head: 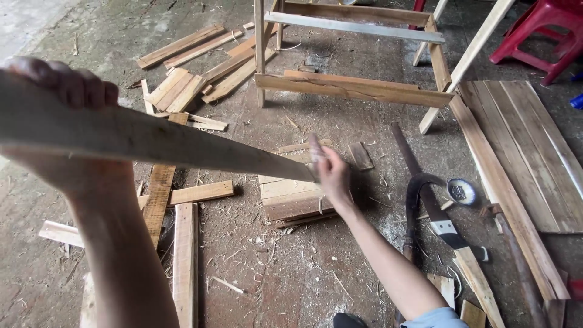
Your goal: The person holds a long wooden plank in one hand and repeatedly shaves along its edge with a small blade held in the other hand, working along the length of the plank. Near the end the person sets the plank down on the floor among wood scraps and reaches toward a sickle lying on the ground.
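Both hands, left and right, gripped a plank above stacked boards; a saw lay nearby, the right fingers blurred.

pale tan plank, red plastic stool, grey floor

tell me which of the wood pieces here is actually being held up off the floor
The long pale plank: the left hand grips its near end and the right hand touches its far tip. All other boards lie on the floor.

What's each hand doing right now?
Left hand: closed around the near end of a long wooden slat.
Right hand: at the slat's far tip, apparently pinching it.
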